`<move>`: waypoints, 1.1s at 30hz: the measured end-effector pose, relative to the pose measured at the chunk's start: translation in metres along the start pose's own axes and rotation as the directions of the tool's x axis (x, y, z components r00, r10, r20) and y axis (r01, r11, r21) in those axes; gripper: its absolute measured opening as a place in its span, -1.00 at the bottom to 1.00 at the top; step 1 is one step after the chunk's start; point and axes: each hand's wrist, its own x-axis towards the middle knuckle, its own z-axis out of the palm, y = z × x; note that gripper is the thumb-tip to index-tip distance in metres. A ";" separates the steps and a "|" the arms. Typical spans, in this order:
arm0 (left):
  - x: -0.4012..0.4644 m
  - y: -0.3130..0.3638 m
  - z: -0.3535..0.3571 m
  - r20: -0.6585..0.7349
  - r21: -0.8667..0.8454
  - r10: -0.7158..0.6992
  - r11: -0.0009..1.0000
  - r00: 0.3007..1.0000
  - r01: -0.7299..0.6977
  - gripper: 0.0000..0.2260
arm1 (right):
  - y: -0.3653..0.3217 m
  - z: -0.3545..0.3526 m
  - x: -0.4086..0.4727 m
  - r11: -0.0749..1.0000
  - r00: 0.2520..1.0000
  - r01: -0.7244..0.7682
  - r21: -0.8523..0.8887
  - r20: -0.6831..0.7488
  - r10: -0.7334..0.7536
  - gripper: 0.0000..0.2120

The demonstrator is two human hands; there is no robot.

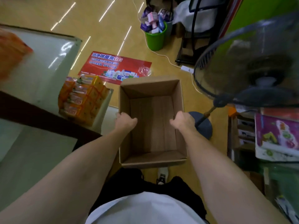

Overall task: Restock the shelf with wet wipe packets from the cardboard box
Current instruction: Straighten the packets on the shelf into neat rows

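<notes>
Cardboard box (152, 120): brown corrugated card, open at the top, nothing visible inside; its long axis runs straight away from the person, the short near wall just ahead of their legs and the far wall toward the red floor poster (113, 65).
Left hand (126, 121): fingers curled over the rim of the box's left long wall, about midway along it, gripping it.
Right hand (183, 120): fingers curled over the right long wall, opposite the other hand, gripping it.
Wet wipe packets (82, 99): orange packs stacked at the outer edge of the low shelf (103, 113), just left of the box.
Upper shelf (48, 62): pale surface; a blurred orange pack (11, 50) near its left edge.
Fan (249, 68): dark standing fan right of the box, its round base (205, 125) just beside the right wall.
Green bucket (155, 38): on the floor, well beyond the box, filled with small packs.
</notes>
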 end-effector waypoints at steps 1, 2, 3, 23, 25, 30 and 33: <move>0.014 0.008 -0.004 -0.004 -0.011 -0.016 1.000 1.000 0.016 -0.40 | -0.006 -0.009 0.017 1.000 1.000 0.009 0.004 -0.004 -0.009 -0.70; 0.028 0.015 -0.008 -0.004 -0.020 -0.030 0.999 1.000 0.029 -0.40 | -0.012 -0.017 0.034 1.000 1.000 0.016 0.005 -0.004 -0.016 -0.71; 0.042 0.023 -0.011 -0.008 -0.026 -0.037 0.999 0.999 0.037 -0.41 | -0.019 -0.023 0.051 1.000 1.000 0.020 0.003 -0.003 -0.020 -0.72; 0.363 0.208 -0.118 0.047 -0.114 -0.042 0.992 0.998 0.047 -0.44 | -0.163 -0.188 0.357 0.995 0.998 -0.053 -0.084 -0.024 0.051 -0.61; 0.388 0.228 -0.127 0.045 -0.099 -0.039 0.994 0.998 0.043 -0.45 | -0.169 -0.204 0.384 0.995 0.999 -0.050 -0.082 -0.025 0.048 -0.63; 0.456 0.284 -0.149 0.060 -0.066 -0.020 0.998 0.998 0.024 -0.46 | -0.186 -0.232 0.467 0.995 0.999 -0.047 -0.083 -0.013 0.046 -0.62; 0.503 0.319 -0.169 0.040 -0.033 -0.039 0.999 0.998 0.040 -0.49 | -0.203 -0.251 0.530 0.997 1.000 -0.028 -0.071 0.004 0.028 -0.60</move>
